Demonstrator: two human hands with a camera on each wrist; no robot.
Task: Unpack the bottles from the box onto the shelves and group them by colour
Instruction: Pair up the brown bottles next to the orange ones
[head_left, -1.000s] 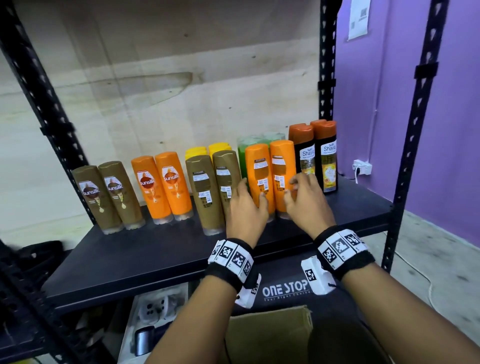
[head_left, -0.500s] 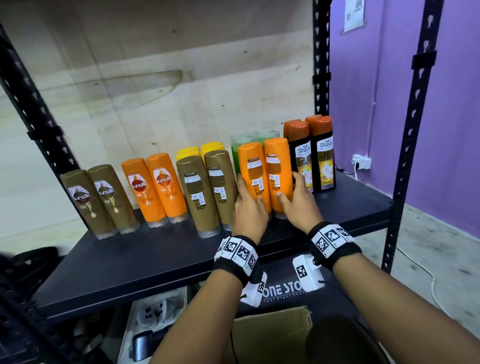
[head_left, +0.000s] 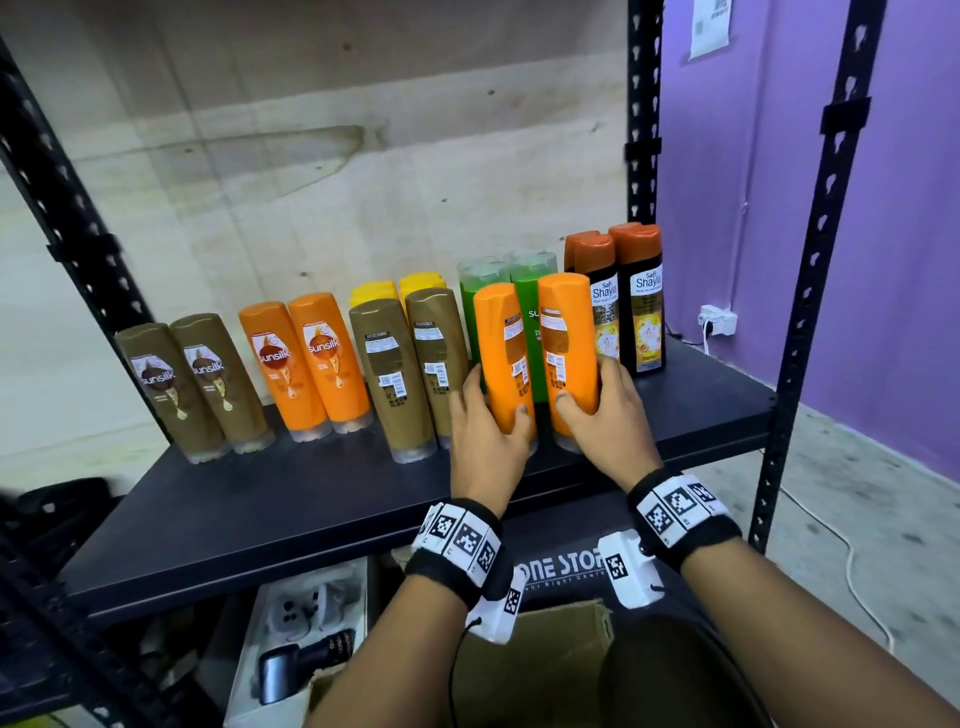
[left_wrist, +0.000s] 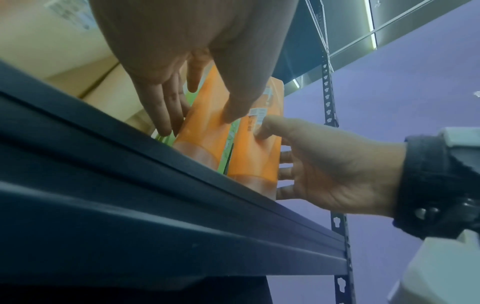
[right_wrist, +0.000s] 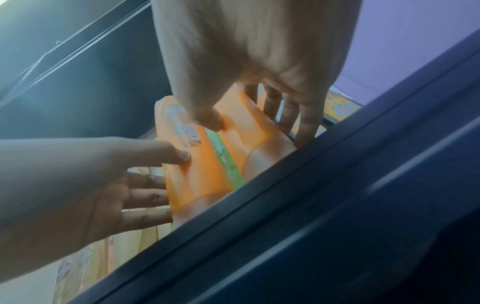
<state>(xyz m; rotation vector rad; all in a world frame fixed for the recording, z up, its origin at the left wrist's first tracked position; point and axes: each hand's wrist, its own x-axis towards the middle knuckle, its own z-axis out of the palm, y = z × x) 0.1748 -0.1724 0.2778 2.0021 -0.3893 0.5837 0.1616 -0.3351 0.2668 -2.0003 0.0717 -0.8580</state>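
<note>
Two orange bottles stand side by side, back labels facing me, on the black shelf in front of green bottles. My left hand grips the left orange bottle low down, thumb on its front and fingers round its left side. My right hand grips the right orange bottle the same way from the right. The left wrist view shows my left hand on its orange bottle. The right wrist view shows my right hand on the other orange bottle.
Left along the shelf stand two brown bottles with yellow ones behind, two orange Sunsilk bottles and two brown Sunsilk bottles. Dark Shayla bottles stand at the right. The cardboard box is below, by a white bin.
Both hands slid down from the upper fronts of the two orange bottles and now wrap their lower sides. The bottles stand slightly further apart, with green showing between them.
</note>
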